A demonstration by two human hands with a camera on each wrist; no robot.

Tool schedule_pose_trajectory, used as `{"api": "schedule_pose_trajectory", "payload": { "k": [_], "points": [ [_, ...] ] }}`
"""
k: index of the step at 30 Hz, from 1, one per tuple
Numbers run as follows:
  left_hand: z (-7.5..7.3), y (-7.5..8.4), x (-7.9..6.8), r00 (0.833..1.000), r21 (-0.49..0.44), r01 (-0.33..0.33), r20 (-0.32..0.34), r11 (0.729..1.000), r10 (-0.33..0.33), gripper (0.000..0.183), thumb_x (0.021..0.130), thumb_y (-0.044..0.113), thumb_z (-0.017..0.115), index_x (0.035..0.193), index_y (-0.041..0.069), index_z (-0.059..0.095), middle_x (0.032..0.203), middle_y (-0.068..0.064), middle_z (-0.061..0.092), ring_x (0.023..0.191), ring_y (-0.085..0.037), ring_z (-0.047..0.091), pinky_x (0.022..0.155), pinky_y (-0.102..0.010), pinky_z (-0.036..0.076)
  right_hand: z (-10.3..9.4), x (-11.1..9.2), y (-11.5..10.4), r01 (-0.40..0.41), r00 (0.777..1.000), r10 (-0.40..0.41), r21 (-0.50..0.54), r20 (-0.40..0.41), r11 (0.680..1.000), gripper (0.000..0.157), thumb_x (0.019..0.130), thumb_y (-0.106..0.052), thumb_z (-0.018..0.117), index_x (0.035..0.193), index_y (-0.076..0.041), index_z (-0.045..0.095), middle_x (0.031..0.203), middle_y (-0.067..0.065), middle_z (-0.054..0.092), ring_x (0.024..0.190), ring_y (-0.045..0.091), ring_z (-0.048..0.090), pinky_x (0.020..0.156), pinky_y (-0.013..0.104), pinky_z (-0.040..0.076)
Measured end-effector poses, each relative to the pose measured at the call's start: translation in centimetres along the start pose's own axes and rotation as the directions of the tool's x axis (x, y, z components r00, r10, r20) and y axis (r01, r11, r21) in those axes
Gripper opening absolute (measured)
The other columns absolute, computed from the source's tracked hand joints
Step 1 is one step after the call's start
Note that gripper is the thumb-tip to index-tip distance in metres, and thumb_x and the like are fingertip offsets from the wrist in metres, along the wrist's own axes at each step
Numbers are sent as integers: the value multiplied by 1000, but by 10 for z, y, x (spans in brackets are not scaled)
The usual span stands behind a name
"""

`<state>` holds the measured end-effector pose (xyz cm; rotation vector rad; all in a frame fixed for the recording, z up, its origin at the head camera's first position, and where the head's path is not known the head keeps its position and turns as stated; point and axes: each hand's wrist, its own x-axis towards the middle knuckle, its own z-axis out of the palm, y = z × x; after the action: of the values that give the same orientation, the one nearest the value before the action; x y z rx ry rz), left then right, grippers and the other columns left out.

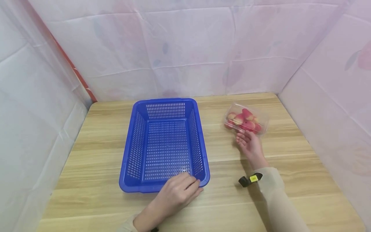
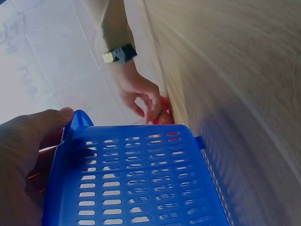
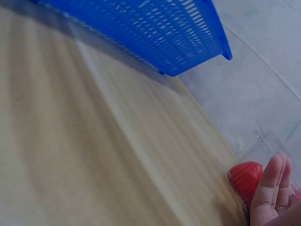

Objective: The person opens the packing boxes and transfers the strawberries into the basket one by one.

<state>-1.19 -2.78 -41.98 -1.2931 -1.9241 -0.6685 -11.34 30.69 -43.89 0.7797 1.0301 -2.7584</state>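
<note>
A blue plastic basket (image 1: 163, 188) with slotted sides stands on the wooden table, its inside bare. My left hand (image 1: 177, 193) grips its near rim close to the right corner; in the left wrist view the thumb (image 2: 49, 120) lies over the rim. Right of the basket lies a clear plastic box (image 1: 263, 120) holding several small red and yellow fruits (image 1: 238, 119). My right hand (image 1: 250, 145) is at the near side of this box, palm turned up and fingers loosely bent. In the right wrist view, fairly straight fingers (image 3: 270, 181) overlap the box beside a red fruit (image 3: 247, 181).
The wooden table (image 1: 95, 154) runs back to a pale patterned cloth (image 1: 191, 48) that hangs behind it and on both sides. A black strap with a yellow tag (image 1: 253, 178) sits at my right wrist.
</note>
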Motion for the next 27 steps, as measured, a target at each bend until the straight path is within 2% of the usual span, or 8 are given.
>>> {"api": "schedule_pose_trajectory", "payload": {
  "k": [7, 15, 18, 27],
  "points": [
    [2, 1, -3, 1000, 101, 12, 11, 995, -13, 18, 94, 22, 63, 90, 9, 75, 79, 4, 66, 66, -10, 58, 57, -18, 45, -14, -23, 10, 55, 996, -36, -224, 86, 973, 40, 109, -14, 30, 92, -3, 65, 83, 9, 66, 76, 18, 65, 75, 28, 54],
    [2, 2, -4, 999, 101, 34, 10, 994, -35, 16, 92, 23, 65, 89, 10, 75, 79, 4, 67, 66, -10, 58, 56, -19, 45, -28, -45, 20, 117, 988, -65, -418, 137, 901, 37, 109, -17, 31, 94, -8, 65, 84, 5, 67, 77, 15, 66, 76, 27, 54],
    [2, 3, -3, 999, 87, 41, 8, 995, -42, 16, 91, 23, 66, 89, 10, 75, 79, 4, 66, 65, -9, 57, 56, -18, 44, -37, -56, 22, 145, 982, -71, -449, 177, 882, 37, 109, -17, 31, 96, -8, 64, 85, 4, 67, 79, 14, 66, 76, 27, 53],
    [2, 2, -2, 998, 68, 62, -29, 996, -60, 13, 87, 20, 67, 86, 10, 75, 77, 4, 67, 62, -9, 56, 54, -18, 43, -57, -83, 18, 182, 974, -101, -432, 203, 883, 29, 109, -17, 36, 96, -6, 60, 89, 6, 68, 80, 16, 66, 76, 28, 54]
  ]
}}
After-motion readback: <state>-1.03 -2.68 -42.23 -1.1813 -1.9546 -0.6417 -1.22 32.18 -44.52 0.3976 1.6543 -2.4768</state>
